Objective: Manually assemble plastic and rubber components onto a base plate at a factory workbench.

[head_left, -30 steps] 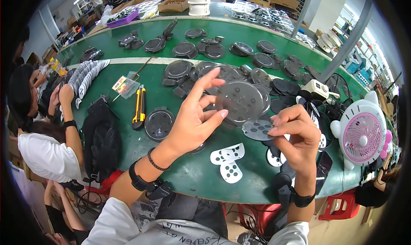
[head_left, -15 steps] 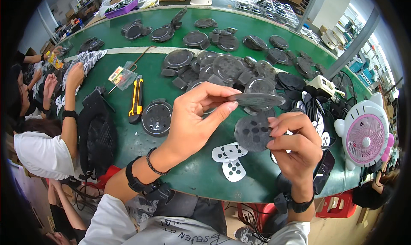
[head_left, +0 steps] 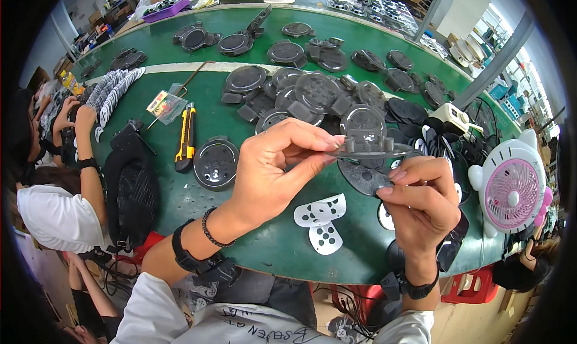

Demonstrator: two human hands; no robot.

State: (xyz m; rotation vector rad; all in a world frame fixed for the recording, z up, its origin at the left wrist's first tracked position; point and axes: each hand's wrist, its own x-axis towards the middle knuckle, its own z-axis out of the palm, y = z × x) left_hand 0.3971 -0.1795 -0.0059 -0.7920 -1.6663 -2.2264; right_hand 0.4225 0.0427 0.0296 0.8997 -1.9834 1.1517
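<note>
My left hand (head_left: 273,166) pinches the edge of a dark translucent round plastic cover (head_left: 374,154), held nearly edge-on with small tabs standing up on it. Between the thumb and fingers of my right hand (head_left: 424,202) is a thin black round pad (head_left: 362,177) with round spots. The pad is tilted just below the cover; whether the two touch, I cannot tell. Below my hands lie white perforated backing sheets (head_left: 324,219). A single dark round cover (head_left: 216,163) rests on the green table, left of my left hand.
Beyond my hands is a heap of dark covers (head_left: 317,91). A yellow utility knife (head_left: 186,138) and a black bag-like item (head_left: 132,181) lie left. Black and white pads (head_left: 428,141) and a pink-and-white fan (head_left: 514,190) are right. A co-worker's arm (head_left: 90,181) works at far left.
The cover in my left hand has turned, so its upright tabs now show. My right hand has tilted the black pad from facing me to a slant under the cover.
</note>
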